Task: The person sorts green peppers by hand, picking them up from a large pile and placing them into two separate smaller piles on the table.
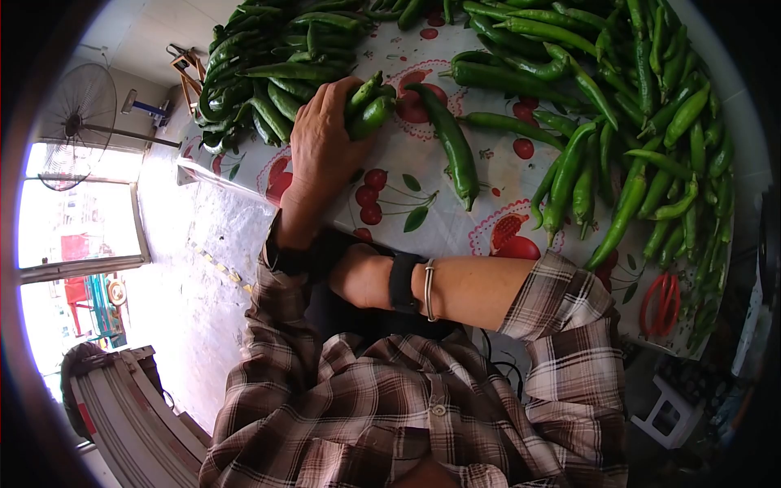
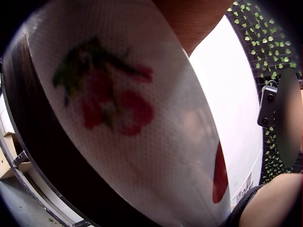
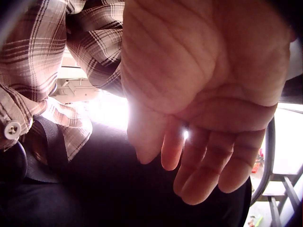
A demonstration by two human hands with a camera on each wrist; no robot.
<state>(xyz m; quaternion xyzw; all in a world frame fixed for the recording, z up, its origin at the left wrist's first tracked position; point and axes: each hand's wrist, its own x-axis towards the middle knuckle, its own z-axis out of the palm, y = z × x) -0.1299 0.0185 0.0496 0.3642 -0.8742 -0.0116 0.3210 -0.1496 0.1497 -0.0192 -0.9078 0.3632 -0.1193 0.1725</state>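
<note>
In the head view my left hand (image 1: 321, 134) grips a few green chili peppers (image 1: 370, 118) above the table's near left part. A single long green pepper (image 1: 449, 146) lies on the cherry-print tablecloth (image 1: 390, 175) to its right. My right forearm crosses in front of me, and the right hand (image 1: 358, 272) is low at the table edge, partly hidden behind the left wrist. From the right wrist view, that hand's palm faces the camera, fingers loosely extended and holding nothing, over dark trousers (image 3: 118, 175). The left wrist view mostly shows hanging tablecloth (image 2: 156, 156); the peppers are out of sight there.
One heap of green peppers (image 1: 244, 77) lies at the back left, a larger spread (image 1: 651, 154) at the right. Red rings (image 1: 661, 305) sit near the right corner. A fan (image 1: 73, 122) stands left, a white stool (image 1: 671, 415) below right.
</note>
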